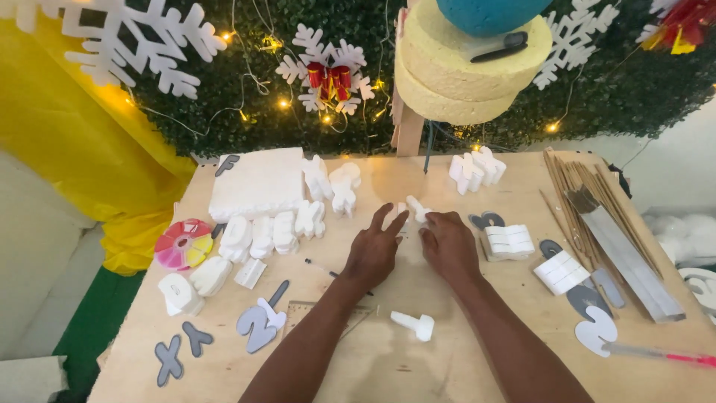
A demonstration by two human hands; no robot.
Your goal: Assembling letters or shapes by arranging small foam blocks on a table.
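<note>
Even, soft daylight fills my head camera's view, leaving the plywood bench (447,358) bright and warm with no harsh glare. Small fairy lights (283,104) glow amber against the dark green hedge wall (246,127), flaring slightly into soft halos. Shadows under my hands (414,250) and the white foam pieces (257,235) are faint and short. Wide-angle distortion bends the bench's edges outward. The white foam verges on overexposure, losing surface detail. Focus is fair at centre, softer toward the corners.
</note>
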